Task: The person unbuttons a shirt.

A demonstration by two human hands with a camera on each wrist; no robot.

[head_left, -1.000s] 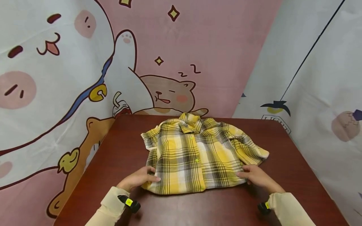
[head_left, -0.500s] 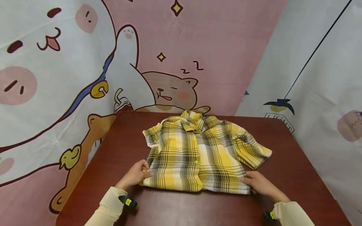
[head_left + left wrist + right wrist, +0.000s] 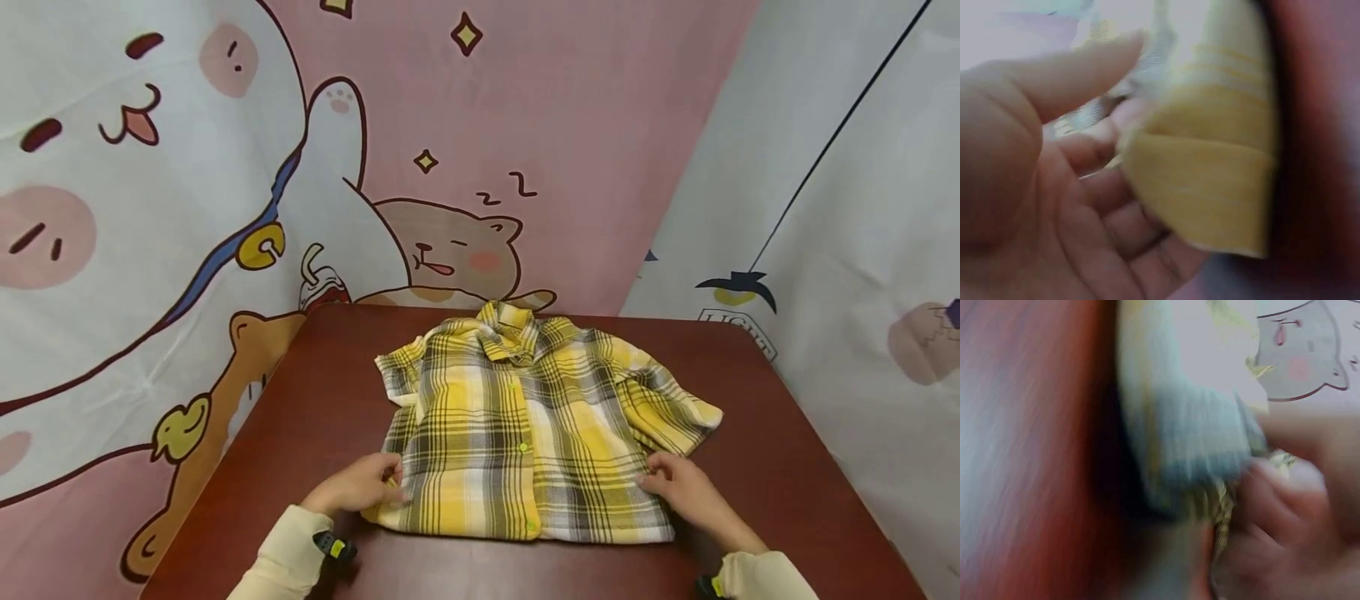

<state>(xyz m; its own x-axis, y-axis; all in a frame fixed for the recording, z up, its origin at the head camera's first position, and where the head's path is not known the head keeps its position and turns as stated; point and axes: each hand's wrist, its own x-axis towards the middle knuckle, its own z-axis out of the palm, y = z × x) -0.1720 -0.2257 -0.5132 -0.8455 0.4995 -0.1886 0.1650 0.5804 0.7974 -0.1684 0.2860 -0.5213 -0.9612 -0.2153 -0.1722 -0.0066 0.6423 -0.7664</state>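
Observation:
A yellow, grey and white plaid short-sleeved shirt (image 3: 480, 433) lies front up on the table, collar away from me, its green buttons down the middle. My left hand (image 3: 360, 485) pinches its left side edge near the hem. In the left wrist view the thumb lies over the cloth (image 3: 1210, 169) and the other fingers (image 3: 1129, 228) are behind it. On the opposite side edge, my right hand (image 3: 682, 490) holds the shirt a little above the hem corner. The right wrist view is blurred; curled fingers (image 3: 1272, 500) meet the cloth (image 3: 1200, 425) there.
The dark red-brown table (image 3: 307, 392) reaches past the shirt on both sides. Behind it hangs a cartoon-printed backdrop (image 3: 585, 150), close to the table's far edge. A black wrist device (image 3: 334, 547) sits at the left cuff.
Both hands have moved slightly outward and toward me with the side edges. The shirt's lower part is wider, and its right hem corner lies farther right and nearer.

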